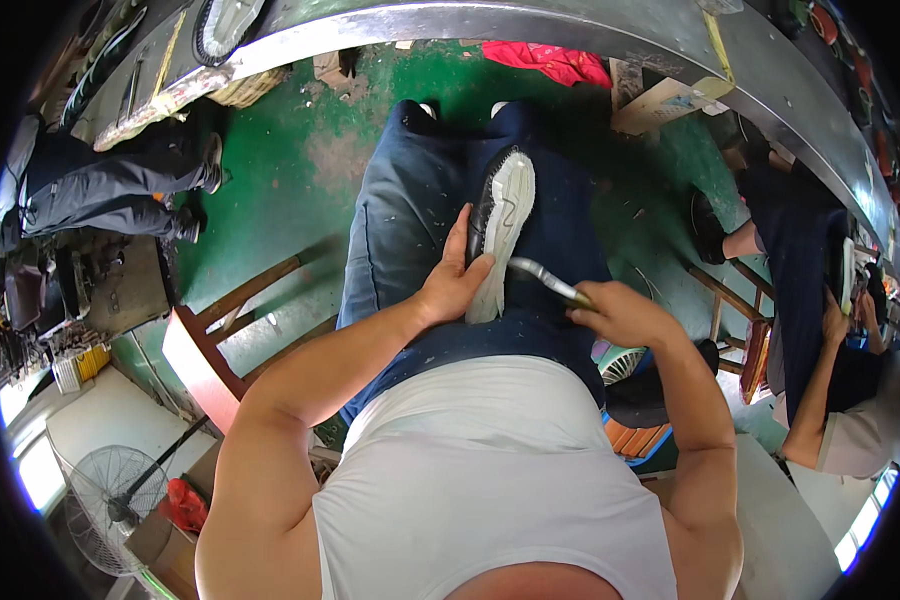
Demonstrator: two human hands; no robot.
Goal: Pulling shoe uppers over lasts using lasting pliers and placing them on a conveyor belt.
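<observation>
A dark shoe (pixel 482 205) rests on my lap with its pale, light-grey underside (pixel 510 205) turned up and its toe pointing away from me. My left hand (pixel 454 284) grips it near the heel, thumb on the underside and fingers along the left edge. A brush (pixel 548 279) with a bent, silvery front part and a light handle is pinched in my right hand (pixel 615 312). Its tip lies very close to the right edge of the shoe; whether they touch I cannot tell. A thin dark curved line shows on the underside.
A long metal bench (pixel 450 24) curves across the far side, another shoe (pixel 226 28) on it. Beneath lie red cloth (pixel 550 62) and an open carton (pixel 660 105). People sit at left (pixel 120 190) and right (pixel 800 230). Wooden stools and a fan (pixel 120 505) stand nearby.
</observation>
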